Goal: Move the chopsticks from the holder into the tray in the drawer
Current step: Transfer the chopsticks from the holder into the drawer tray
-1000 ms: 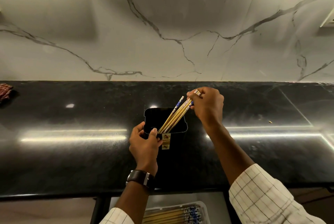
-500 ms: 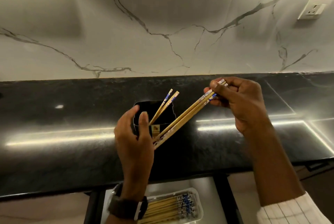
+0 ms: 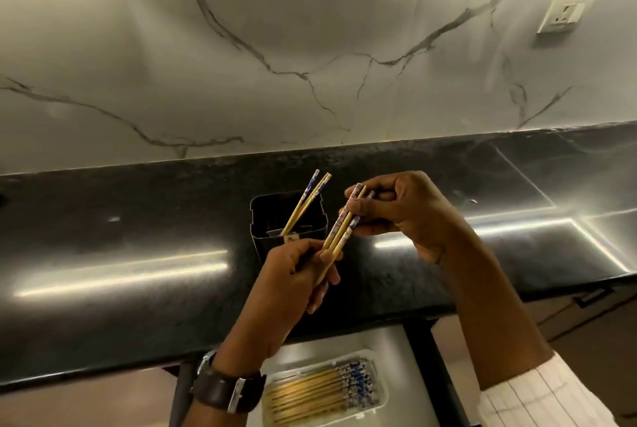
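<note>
Left hand [image 3: 300,275]: at centre frame, with the forearm rising from the lower edge and a dark watch [image 3: 227,388] on the wrist; the fingers are curled round the plain lower ends of the held chopsticks [image 3: 339,233], and the thumb is laid across them. Right hand [image 3: 406,216]: right of centre, with the forearm running down to a checked sleeve [image 3: 537,395] in the lower right corner; thumb and fingers pinch the blue-patterned upper ends of the same bundle. I find both hands closed on it, neither open. The bundle slants from lower left to upper right between the two hands; I cannot tell the exact number of sticks in it.

The holder [image 3: 262,220], a black open-topped box, stands on the dark bench [image 3: 138,220] just left of the bundle and above the left hand in the frame; I cannot tell whether bundle and holder touch. Two chopsticks [image 3: 305,204] stand in the holder, leaning to the upper right with patterned ends up, apart from both hands.

Below the bench edge, at lower centre, the drawer [image 3: 344,344] stands open; the clear tray [image 3: 381,399] lies in it, well apart from the hands. The tray chopsticks [image 3: 310,395] lie side by side in it with patterned ends to the right.

A wall socket [image 3: 565,13] sits on the veined marble wall at upper right.
</note>
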A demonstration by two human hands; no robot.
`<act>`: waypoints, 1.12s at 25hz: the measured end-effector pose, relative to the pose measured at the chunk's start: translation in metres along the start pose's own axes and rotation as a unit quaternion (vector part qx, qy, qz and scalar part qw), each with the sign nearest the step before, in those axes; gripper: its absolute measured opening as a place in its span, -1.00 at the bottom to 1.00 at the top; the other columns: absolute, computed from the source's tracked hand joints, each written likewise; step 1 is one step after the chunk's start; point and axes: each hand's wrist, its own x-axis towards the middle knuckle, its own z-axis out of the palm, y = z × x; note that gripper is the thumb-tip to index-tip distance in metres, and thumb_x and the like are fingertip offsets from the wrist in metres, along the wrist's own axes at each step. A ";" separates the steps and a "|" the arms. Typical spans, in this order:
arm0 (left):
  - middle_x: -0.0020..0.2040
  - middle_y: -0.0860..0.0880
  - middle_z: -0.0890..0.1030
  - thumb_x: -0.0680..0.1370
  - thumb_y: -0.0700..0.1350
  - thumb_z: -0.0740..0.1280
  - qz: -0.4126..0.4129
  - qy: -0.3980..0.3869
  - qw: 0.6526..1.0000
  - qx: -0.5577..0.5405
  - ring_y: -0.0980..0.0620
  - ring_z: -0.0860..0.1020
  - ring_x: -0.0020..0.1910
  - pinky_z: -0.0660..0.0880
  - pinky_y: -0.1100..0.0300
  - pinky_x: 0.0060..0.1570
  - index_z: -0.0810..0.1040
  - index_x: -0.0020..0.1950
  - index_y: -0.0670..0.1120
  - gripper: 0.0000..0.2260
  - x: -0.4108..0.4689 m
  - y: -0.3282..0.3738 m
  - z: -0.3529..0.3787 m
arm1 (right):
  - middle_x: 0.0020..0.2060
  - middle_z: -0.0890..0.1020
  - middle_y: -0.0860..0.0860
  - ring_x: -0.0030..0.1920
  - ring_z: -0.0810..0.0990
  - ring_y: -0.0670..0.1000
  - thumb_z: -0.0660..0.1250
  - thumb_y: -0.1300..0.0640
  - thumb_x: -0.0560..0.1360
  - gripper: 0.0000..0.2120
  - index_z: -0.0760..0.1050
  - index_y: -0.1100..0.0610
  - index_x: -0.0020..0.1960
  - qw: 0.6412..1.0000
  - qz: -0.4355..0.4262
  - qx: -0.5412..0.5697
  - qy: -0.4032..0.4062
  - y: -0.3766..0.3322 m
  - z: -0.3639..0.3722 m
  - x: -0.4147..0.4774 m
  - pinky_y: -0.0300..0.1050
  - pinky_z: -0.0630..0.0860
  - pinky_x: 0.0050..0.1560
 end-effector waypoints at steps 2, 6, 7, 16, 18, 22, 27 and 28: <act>-0.23 -0.12 0.68 0.66 -0.22 0.24 -0.013 -0.002 1.000 -0.016 0.01 0.50 -0.43 0.46 0.20 -0.47 0.60 0.08 -0.23 -0.84 -0.005 0.001 0.002 | -0.14 0.77 0.24 -0.15 0.79 0.16 0.46 0.34 0.51 -0.82 0.66 0.35 0.09 1.000 0.012 -0.006 0.009 -0.003 0.003 -0.004 -0.09 0.72 -0.18; -0.18 -0.17 0.69 0.67 -0.19 0.23 -0.037 0.001 0.998 -0.048 0.00 0.51 -0.42 0.47 0.21 -0.46 0.58 0.09 -0.28 -0.81 -0.013 -0.002 -0.009 | -0.19 0.76 0.24 -0.16 0.79 0.18 0.46 0.33 0.52 -0.87 0.66 0.35 0.04 0.996 -0.005 0.021 0.086 -0.008 0.002 -0.011 -0.06 0.73 -0.18; -0.18 -0.18 0.69 0.67 -0.18 0.23 -0.047 0.003 0.997 -0.065 0.00 0.50 -0.42 0.47 0.22 -0.46 0.57 0.10 -0.29 -0.80 -0.016 -0.004 -0.013 | -0.20 0.76 0.25 -0.17 0.79 0.18 0.46 0.33 0.51 -0.89 0.66 0.34 0.03 0.992 -0.011 0.036 0.120 -0.010 -0.001 -0.013 -0.06 0.74 -0.19; -0.05 -0.26 0.72 0.69 -0.15 0.18 -0.067 0.126 0.952 -0.271 -0.12 0.65 -0.26 0.61 0.07 -0.23 0.58 0.13 -0.24 -0.77 -0.025 -0.006 -0.025 | -0.18 0.77 0.19 -0.19 0.79 0.12 0.42 0.30 0.55 -0.90 0.63 0.31 0.05 0.954 -0.076 0.147 0.249 0.009 0.003 -0.035 -0.12 0.73 -0.19; -0.07 -0.26 0.72 0.69 -0.14 0.20 -0.059 0.115 0.970 -0.203 -0.14 0.66 -0.24 0.62 0.05 -0.19 0.60 0.13 -0.24 -0.76 -0.028 -0.003 -0.026 | -0.18 0.78 0.17 -0.19 0.79 0.11 0.41 0.31 0.56 -0.89 0.62 0.30 0.08 0.963 -0.078 0.131 0.222 0.013 0.009 -0.037 -0.14 0.73 -0.20; -0.12 -0.22 0.73 0.64 -0.18 0.25 -0.036 0.004 0.999 -0.010 -0.14 0.66 -0.24 0.63 0.10 -0.20 0.64 0.11 -0.22 -0.80 -0.037 0.001 -0.027 | -0.16 0.78 0.16 -0.17 0.79 0.11 0.42 0.33 0.55 -0.82 0.59 0.26 0.16 0.978 -0.076 0.089 0.172 0.005 0.008 -0.030 -0.16 0.71 -0.23; -0.17 -0.20 0.71 0.64 -0.21 0.25 -0.052 -0.034 0.998 -0.030 -0.11 0.63 -0.29 0.61 0.09 -0.24 0.64 0.10 -0.25 -0.80 -0.041 0.007 -0.005 | -0.13 0.77 0.20 -0.11 0.79 0.15 0.37 0.34 0.58 -0.86 0.61 0.33 0.13 0.998 -0.025 0.034 0.052 0.003 0.024 -0.027 -0.02 0.73 -0.10; -0.19 -0.19 0.69 0.64 -0.21 0.25 -0.055 -0.030 0.997 -0.037 -0.11 0.63 -0.30 0.60 0.09 -0.25 0.64 0.10 -0.26 -0.80 -0.042 0.007 -0.003 | -0.12 0.77 0.20 -0.10 0.79 0.15 0.36 0.34 0.59 -0.86 0.61 0.33 0.13 0.998 -0.012 0.038 0.046 0.004 0.025 -0.028 -0.03 0.73 -0.10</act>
